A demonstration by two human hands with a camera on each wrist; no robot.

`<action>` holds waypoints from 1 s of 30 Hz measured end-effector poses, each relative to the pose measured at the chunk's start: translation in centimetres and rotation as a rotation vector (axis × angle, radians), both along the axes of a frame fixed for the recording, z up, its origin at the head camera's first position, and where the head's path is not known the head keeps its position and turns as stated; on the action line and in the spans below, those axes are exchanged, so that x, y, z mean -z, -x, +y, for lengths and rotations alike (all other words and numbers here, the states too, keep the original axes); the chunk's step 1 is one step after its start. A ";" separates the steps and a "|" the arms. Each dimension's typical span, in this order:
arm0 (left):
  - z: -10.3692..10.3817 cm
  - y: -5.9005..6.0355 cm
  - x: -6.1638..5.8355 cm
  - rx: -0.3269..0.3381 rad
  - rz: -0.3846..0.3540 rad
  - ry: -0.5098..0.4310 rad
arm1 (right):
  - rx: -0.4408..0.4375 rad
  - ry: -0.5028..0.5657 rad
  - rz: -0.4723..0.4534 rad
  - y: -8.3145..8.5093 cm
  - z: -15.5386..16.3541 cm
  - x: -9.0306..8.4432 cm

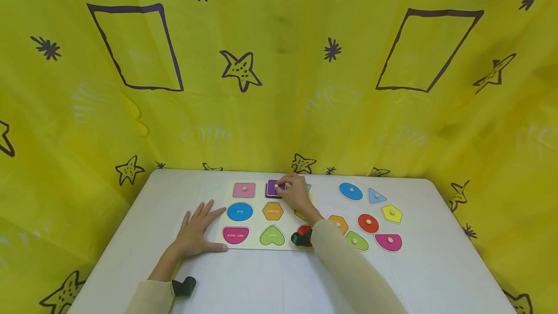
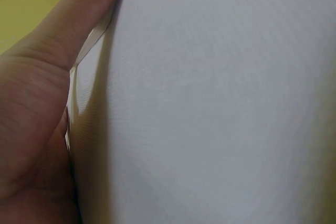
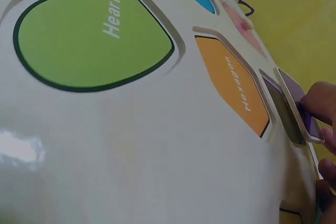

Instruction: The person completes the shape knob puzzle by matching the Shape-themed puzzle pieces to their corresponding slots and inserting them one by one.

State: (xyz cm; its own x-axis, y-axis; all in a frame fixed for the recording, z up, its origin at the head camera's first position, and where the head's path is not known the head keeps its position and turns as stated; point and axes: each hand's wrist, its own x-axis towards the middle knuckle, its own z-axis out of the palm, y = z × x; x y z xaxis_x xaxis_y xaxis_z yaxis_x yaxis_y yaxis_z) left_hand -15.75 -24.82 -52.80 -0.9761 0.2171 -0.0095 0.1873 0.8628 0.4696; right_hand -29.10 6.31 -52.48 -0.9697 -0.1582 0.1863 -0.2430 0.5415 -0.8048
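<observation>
Purple square wooden puzzle piece [image 1: 273, 187] sits tilted over its slot, top-middle of white shape-puzzle board [image 1: 257, 248], pinched by right hand [image 1: 295, 193] fingertips [image 3: 320, 103]. Left hand [image 1: 196, 230] lies flat w/ fingers straight on white table [image 1: 261, 280], touching board's left edge.

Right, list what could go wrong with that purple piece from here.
1. The purple piece sits tilted over its recess, one edge raised; pushed down askew, it may jam on the rim.
2. The right hand covers part of the slot in the head view, so lining up is harder to judge.
3. The left hand only rests flat at the puzzle board's edge; a sideways push could slide the board.
</observation>
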 end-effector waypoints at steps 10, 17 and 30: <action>0.1 -0.1 -0.3 0.006 -0.003 0.003 | 0.024 -0.060 0.026 -0.7 -0.8 0.0; 0.1 -0.1 -0.3 0.014 0.011 0.000 | 0.037 -0.097 0.025 -0.8 -0.8 0.1; 0.1 -0.1 -0.3 0.008 0.012 -0.006 | 0.019 -0.135 0.086 -0.7 -0.8 0.2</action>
State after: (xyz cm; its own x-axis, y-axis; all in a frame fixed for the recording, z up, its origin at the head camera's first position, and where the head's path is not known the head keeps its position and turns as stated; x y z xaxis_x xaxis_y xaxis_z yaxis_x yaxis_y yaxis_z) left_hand -15.70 -24.73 -52.49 -0.9745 0.2245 0.0040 0.1997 0.8585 0.4723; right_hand -28.41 5.52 -52.64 -0.9541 -0.1694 0.2469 -0.2966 0.6484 -0.7012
